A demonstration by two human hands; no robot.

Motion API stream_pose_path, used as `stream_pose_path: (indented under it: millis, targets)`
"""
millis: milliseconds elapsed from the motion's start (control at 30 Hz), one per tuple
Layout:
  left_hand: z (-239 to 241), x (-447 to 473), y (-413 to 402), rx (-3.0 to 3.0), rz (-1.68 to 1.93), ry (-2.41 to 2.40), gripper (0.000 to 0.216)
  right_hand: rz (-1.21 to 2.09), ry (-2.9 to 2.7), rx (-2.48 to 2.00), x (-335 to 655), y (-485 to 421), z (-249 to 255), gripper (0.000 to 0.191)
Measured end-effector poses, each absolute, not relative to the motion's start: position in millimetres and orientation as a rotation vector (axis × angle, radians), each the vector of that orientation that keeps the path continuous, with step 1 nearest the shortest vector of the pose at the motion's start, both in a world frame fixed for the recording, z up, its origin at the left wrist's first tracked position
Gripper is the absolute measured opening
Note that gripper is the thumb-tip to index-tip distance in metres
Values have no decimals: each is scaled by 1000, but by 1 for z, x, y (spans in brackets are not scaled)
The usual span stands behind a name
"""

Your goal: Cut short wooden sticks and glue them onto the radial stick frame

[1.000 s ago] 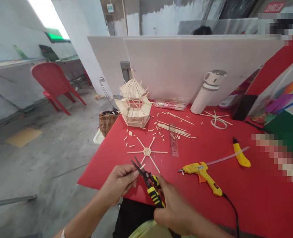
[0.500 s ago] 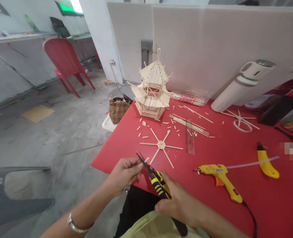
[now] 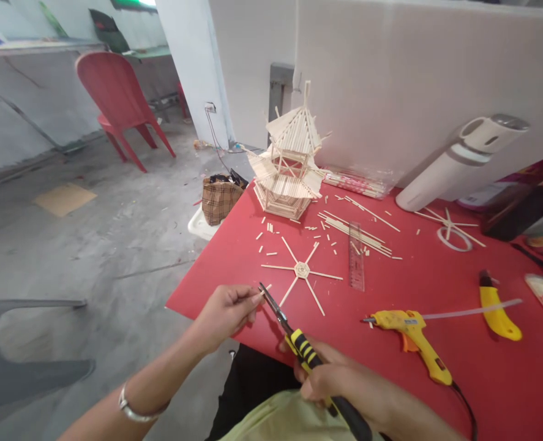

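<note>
My left hand (image 3: 228, 315) pinches a short wooden stick (image 3: 267, 290) between thumb and fingertips, just over the table's near edge. In my right hand (image 3: 338, 373) are long-nose pliers (image 3: 304, 350) with yellow and black handles. Their narrow jaws reach the stick beside my left fingertips; whether they bite on it I cannot tell. Just beyond lies a six-armed stick frame (image 3: 302, 270) with a small hexagonal centre. Behind it stands a tiered pagoda model (image 3: 292, 165) made of sticks.
On the red table (image 3: 253, 294) lie cut stick pieces, a bundle of long sticks (image 3: 356, 234), a clear ruler (image 3: 356, 257), a yellow glue gun (image 3: 413, 331) and a yellow-handled cutter (image 3: 498, 312). A white tumbler (image 3: 464, 162) leans at the back right.
The plier handles have swung to the right and the jaws have come closer together at the stick. My left hand keeps its pinch. The view has shifted slightly.
</note>
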State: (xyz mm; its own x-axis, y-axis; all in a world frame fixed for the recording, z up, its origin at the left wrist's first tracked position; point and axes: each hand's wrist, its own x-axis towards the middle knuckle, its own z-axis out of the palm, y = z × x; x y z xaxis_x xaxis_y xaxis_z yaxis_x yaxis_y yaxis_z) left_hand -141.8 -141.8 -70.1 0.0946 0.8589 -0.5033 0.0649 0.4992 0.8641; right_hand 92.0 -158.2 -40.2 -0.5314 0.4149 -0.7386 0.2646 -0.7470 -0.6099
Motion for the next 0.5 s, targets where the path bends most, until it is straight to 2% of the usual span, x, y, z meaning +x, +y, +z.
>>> stream_pose_path:
  millis: [133, 367, 500]
  targets:
    - [-73, -145, -139, 916, 721, 1356, 45, 2566, -722, -1406, 88, -164, -54, 57]
    - [-82, -144, -140, 891, 734, 1346, 48, 2779, -366, -1130, 89, -167, -64, 45]
    - [-87, -140, -138, 742, 803, 1341, 47, 2921, -45, -780, 92, -163, -64, 45]
